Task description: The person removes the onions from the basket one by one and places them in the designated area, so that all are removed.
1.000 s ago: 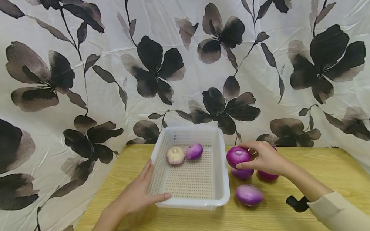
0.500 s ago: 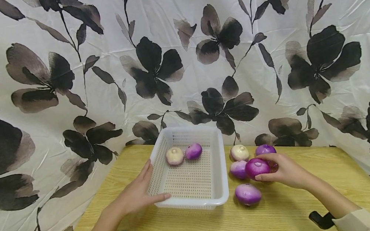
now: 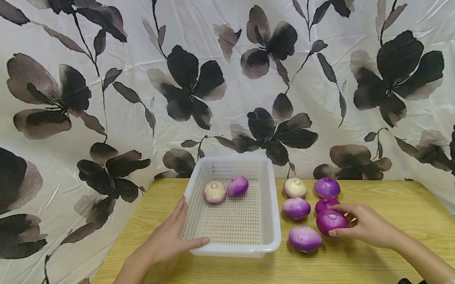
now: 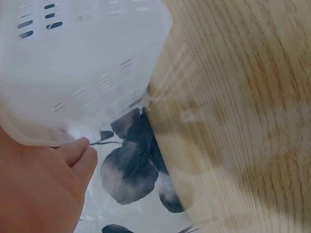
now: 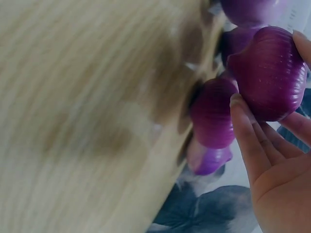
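My right hand [image 3: 369, 226] grips a red onion [image 3: 331, 222] between thumb and fingers at the right of the table. In the right wrist view the held red onion [image 5: 272, 73] appears large, raised beside other onions. A dark red onion [image 3: 325, 204] is partly hidden behind it. My left hand [image 3: 165, 244] holds the near left corner of a white plastic basket [image 3: 272, 211], thumb on the front rim and fingers along the left wall. Inside the basket lie a pale peeled-looking onion [image 3: 215, 192] and a purple onion [image 3: 238, 186].
Right of the basket are a pale onion [image 3: 295, 188], a purple onion [image 3: 327, 187] at the back, a purple-white onion [image 3: 296, 208] and another onion [image 3: 305, 239] in front. A flowered cloth [image 3: 204, 71] hangs behind the wooden table [image 3: 224, 281].
My right hand has carried the red onion from beside the basket rightward and toward the front, uncovering the onions behind. My left hand and the basket stay in place.
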Demonstrator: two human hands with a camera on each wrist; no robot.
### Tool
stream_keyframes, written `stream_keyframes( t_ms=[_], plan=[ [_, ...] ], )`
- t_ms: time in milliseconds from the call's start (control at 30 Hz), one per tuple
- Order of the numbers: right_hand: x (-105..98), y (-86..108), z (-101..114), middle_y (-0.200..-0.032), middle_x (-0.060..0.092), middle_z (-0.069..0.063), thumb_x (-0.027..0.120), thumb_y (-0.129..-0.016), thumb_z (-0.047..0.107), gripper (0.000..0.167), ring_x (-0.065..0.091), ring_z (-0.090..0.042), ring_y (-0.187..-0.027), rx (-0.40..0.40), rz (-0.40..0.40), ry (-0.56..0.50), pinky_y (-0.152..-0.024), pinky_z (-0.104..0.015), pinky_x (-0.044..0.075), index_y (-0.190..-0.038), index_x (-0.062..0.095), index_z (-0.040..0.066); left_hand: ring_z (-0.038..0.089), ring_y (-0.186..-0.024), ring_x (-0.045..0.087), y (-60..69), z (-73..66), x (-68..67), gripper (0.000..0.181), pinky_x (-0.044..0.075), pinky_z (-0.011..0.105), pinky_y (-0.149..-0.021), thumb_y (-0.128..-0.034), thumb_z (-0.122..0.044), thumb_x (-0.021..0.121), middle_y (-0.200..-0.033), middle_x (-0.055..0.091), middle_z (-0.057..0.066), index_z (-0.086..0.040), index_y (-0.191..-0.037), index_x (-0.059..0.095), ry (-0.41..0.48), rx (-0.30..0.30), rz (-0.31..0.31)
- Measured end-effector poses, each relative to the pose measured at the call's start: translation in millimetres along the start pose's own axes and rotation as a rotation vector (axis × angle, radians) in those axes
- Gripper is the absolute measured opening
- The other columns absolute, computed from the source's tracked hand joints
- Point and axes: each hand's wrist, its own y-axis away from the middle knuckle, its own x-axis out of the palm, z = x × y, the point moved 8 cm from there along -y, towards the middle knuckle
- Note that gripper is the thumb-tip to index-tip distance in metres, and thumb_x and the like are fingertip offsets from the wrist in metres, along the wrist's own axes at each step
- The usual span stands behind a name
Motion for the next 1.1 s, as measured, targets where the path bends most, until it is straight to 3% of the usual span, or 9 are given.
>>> stream_keyframes(
  t_ms=[367, 767, 1100],
  plan=[
    [9.4, 16.3, -19.8, -0.103, 0.073, -0.006, 0.084, -0.086, 0.03, 0.057, 0.065, -0.003, -0.08, 0.005, 0.044, -0.024, -0.068, -0.026, 0.058, -0.126, 0.065, -0.005, 0.048, -0.149, 0.027, 0.1, -2.0, -0.5, 0.129, 0.033, 0.062, -0.117, -0.0793, -0.077, 0.068, -0.171, -0.002, 0.016, 0.003, -0.162, 0.01, 0.003, -0.006, -0.004],
    [20.8, 22.9, -29.7, -0.113, 0.068, -0.012, 0.075, -0.095, 0.029, 0.056, 0.066, -0.004, -0.084, 0.053, 0.163, -0.11, -0.072, -0.025, 0.059, -0.135, 0.057, -0.006, 0.048, -0.149, 0.027, 0.1, -1.5, 1.0, 0.129, 0.033, 0.063, -0.116, -0.0791, -0.074, 0.071, -0.171, -0.003, 0.016, 0.001, -0.163, 0.009, 0.019, -0.01, -0.001],
    [-1.5, 16.5, -13.7, -0.119, 0.069, -0.017, 0.076, -0.094, 0.03, 0.057, 0.067, -0.011, -0.09, 0.04, 0.121, -0.015, -0.076, -0.029, 0.06, -0.132, 0.06, -0.009, 0.048, -0.148, 0.028, -1.9, -1.4, -0.9, 0.129, 0.033, 0.063, -0.116, -0.0793, -0.074, 0.072, -0.171, -0.002, 0.017, 0.001, -0.163, 0.009, 0.014, -0.01, -0.006]
  ],
)
